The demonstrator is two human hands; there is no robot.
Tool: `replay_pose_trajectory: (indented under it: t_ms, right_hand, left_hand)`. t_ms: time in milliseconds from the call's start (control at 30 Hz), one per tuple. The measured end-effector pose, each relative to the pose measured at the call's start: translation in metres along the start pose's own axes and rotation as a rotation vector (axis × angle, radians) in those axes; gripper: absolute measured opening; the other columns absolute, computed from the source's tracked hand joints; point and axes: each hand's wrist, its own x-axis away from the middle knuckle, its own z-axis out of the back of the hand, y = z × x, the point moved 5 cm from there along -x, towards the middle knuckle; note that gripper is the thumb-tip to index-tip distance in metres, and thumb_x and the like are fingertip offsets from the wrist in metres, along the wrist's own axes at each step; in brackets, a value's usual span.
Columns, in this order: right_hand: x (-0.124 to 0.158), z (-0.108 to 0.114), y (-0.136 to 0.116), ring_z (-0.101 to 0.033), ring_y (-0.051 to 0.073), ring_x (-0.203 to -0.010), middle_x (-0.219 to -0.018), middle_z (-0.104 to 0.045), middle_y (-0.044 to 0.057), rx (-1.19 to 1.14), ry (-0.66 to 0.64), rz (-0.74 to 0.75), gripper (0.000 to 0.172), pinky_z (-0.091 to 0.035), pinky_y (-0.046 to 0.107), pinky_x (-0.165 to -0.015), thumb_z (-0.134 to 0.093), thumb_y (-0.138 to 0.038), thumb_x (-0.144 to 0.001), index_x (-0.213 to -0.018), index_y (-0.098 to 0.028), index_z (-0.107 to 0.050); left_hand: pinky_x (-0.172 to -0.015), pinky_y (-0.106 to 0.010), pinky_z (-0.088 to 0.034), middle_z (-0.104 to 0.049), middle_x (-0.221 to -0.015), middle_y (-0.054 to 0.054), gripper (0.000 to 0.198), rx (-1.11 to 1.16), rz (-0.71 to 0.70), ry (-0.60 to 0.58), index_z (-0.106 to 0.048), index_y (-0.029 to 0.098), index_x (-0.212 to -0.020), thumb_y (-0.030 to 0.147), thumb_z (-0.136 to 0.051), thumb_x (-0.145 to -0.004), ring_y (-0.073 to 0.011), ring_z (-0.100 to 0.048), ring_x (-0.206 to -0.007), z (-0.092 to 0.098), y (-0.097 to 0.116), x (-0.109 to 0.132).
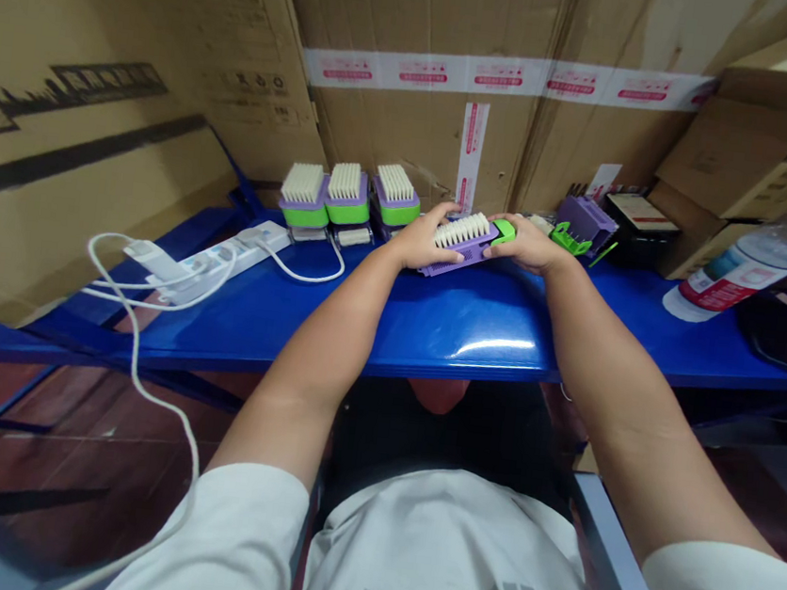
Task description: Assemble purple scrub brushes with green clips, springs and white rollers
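Note:
Both my hands are on a purple scrub brush (467, 244) with white bristles facing up, just above the blue shelf top (461, 326). My left hand (430, 236) grips its left end, and my right hand (525, 242) holds the right end, near a bright green piece (504, 232). Three brushes with white bristles and purple-and-green bodies (346, 193) stand in a row left of my hands. To the right of my right hand lie a purple brush body (584, 224) and a loose green plastic part (570, 239).
A white power strip (228, 252) with white cables lies on the shelf at left. A plastic water bottle (760, 256) and a black object (780, 330) are at right. Taped cardboard boxes (503, 80) stand behind the shelf.

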Motion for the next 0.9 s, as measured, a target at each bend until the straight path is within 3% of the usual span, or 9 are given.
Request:
replay_pose_trajectory:
  t_ms: [300, 500, 767, 900]
  right_hand:
    - [0.0037, 0.0003, -0.0018, -0.07, 0.032, -0.109, -0.106, -0.073, 0.002, -0.005, -0.013, 0.004, 0.09, -0.056, 0.064, -0.125, -0.11, -0.03, -0.03, -0.113, -0.025, -0.074]
    - [0.004, 0.0018, -0.0005, -0.069, 0.029, -0.106, -0.105, -0.071, 0.0, -0.028, -0.02, -0.009, 0.086, -0.06, 0.057, -0.118, -0.108, -0.026, -0.029, -0.106, -0.027, -0.071]
    - [0.0048, -0.0006, -0.0011, -0.071, 0.031, -0.106, -0.104, -0.068, -0.002, -0.03, -0.046, -0.032, 0.085, -0.063, 0.059, -0.119, -0.108, -0.024, -0.03, -0.105, -0.031, -0.069]
    - [0.005, -0.0004, -0.0033, -0.07, 0.03, -0.108, -0.104, -0.068, -0.002, -0.05, -0.049, -0.013, 0.082, -0.064, 0.054, -0.114, -0.106, -0.021, -0.03, -0.102, -0.03, -0.066]
  left_hand:
    - [-0.138, -0.061, -0.047, -0.068, -0.167, -0.023, 0.116, -0.01, -0.014, -0.028, -0.05, 0.015, -0.174, 0.041, -0.099, -0.072, -0.0453, -0.064, -0.16, -0.0014, 0.0068, 0.0016]
    - [-0.139, -0.064, -0.047, -0.068, -0.167, -0.02, 0.118, 0.023, -0.023, -0.041, -0.049, 0.019, -0.174, 0.041, -0.1, -0.07, -0.0455, -0.065, -0.16, -0.0029, 0.0081, 0.0011]
    - [-0.138, -0.063, -0.048, -0.069, -0.167, -0.017, 0.114, 0.027, -0.038, -0.026, -0.053, 0.024, -0.172, 0.039, -0.102, -0.07, -0.0448, -0.065, -0.159, -0.0037, 0.0048, 0.0]
    - [-0.137, -0.062, -0.049, -0.065, -0.171, -0.018, 0.113, 0.022, -0.05, -0.025, -0.053, 0.022, -0.172, 0.038, -0.1, -0.07, -0.0441, -0.065, -0.159, -0.0046, 0.0098, 0.0001]
